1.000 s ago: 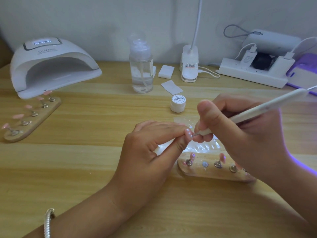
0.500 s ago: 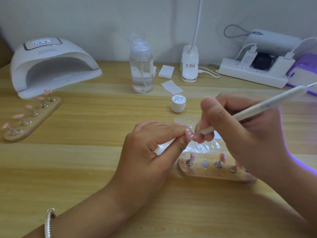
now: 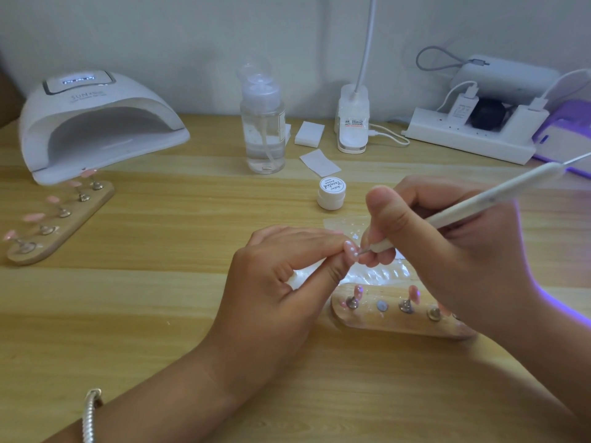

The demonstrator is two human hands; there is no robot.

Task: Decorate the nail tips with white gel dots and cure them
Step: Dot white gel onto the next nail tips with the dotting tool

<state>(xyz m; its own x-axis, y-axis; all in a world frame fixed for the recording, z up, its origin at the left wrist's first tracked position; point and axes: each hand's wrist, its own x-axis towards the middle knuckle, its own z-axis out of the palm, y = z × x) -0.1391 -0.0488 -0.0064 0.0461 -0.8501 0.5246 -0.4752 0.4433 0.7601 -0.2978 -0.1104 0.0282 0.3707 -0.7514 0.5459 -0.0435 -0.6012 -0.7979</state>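
tabletop (image 3: 160,298): carries everything. landmark = near stand (image 3: 393,318), wooden, with pink tips on several pegs.
curing lamp (image 3: 96,123): far behind-left of near stand, display lit.
left hand (image 3: 271,282): just left of near stand, thumb and forefinger pinched on one pink nail tip (image 3: 351,251).
right hand (image 3: 447,251): above near stand's right end, fingers curled round the dotting pen (image 3: 463,212).
gel pot (image 3: 331,192): behind near stand, lid on.
nail tip: held behind near stand's left end; white dots already show; pen point at its surface, contact not resolvable.
change over the last second: almost none. both hands stay put and the point stays at the same tip. judgement: dotting this tip is ongoing, curing not yet begun.
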